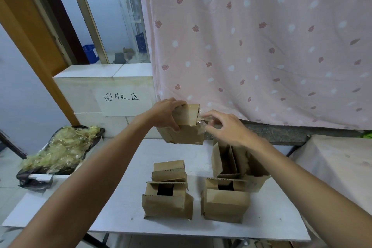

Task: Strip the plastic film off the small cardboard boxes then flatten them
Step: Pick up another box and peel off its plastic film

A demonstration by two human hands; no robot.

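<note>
My left hand [168, 113] grips a small cardboard box [186, 127] from its left side and holds it up above the far part of the white table [124, 197]. My right hand [225, 127] is at the box's right edge, its fingertips pinching a strip of clear plastic film [202, 122] that hangs off the box. On the table stand several other small cardboard boxes: one at front left [167, 201], one at front right [225, 201], one behind the left one [170, 170] and an open one at the right [231, 159].
A black bag heaped with crumpled film [60, 149] lies at the left, off the table's edge. White blocks with a handwritten paper sign [122, 98] stand behind it. A pink patterned curtain [261, 46] hangs at the back. A cloth-covered surface [338, 163] is at the right.
</note>
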